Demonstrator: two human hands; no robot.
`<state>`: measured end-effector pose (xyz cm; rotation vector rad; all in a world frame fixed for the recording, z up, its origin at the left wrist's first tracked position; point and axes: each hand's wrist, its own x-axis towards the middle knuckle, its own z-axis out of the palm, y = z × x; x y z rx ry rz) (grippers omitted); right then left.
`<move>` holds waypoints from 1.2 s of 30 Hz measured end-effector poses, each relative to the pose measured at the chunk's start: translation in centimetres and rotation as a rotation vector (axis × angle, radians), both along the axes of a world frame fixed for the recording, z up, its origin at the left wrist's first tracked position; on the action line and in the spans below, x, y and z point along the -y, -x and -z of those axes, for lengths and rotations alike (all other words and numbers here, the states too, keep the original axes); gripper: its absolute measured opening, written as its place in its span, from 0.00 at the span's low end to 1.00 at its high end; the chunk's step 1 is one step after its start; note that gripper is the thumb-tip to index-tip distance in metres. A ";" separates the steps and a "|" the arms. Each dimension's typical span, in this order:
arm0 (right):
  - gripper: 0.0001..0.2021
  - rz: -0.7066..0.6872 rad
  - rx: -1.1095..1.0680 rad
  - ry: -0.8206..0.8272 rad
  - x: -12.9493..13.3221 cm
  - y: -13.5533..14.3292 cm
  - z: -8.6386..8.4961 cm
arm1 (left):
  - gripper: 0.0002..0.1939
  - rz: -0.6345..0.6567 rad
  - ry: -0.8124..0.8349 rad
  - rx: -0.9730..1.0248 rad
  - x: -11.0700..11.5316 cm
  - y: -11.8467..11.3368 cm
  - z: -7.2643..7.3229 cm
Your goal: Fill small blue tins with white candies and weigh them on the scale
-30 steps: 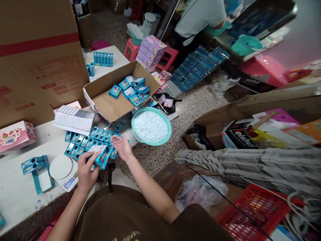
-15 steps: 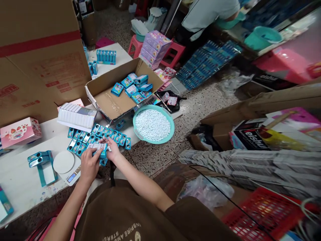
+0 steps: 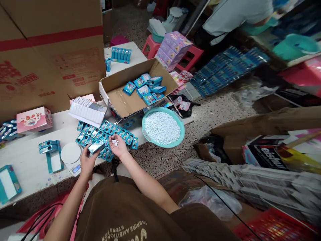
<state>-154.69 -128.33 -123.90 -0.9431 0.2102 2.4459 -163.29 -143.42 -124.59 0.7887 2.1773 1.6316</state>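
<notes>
My left hand point(image 3: 87, 164) is closed around a small blue tin point(image 3: 96, 146), tilted, with a shiny face upward. Close on its right, my right hand point(image 3: 121, 149) is turned palm up and cupped under several white tablets point(image 3: 115, 143). Rows of similar small blue tins point(image 3: 95, 132) with dark round openings stand on the white table point(image 3: 30, 160) around and beyond both hands. A turquoise basin point(image 3: 182, 134) full of white tablets point(image 3: 162, 126) sits at the table edge, right of my right hand.
A white scale point(image 3: 71, 153) and an open blue carton point(image 3: 52, 154) lie to the left. Behind the tins stand a white divided tray point(image 3: 88, 112) and a cardboard box point(image 3: 120, 102) holding blue packs. A co-worker's sleeve point(image 3: 235, 16) shows at the upper right.
My hands have moved slightly apart. The tin has tipped in my left hand, and the tablets in my right palm now show. The whole view has shifted, with the scene sliding right.
</notes>
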 end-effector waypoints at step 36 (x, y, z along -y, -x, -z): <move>0.22 -0.094 0.243 -0.128 18.9 2.1 3.7 | 0.22 -0.057 0.260 0.032 18.8 20.2 15.6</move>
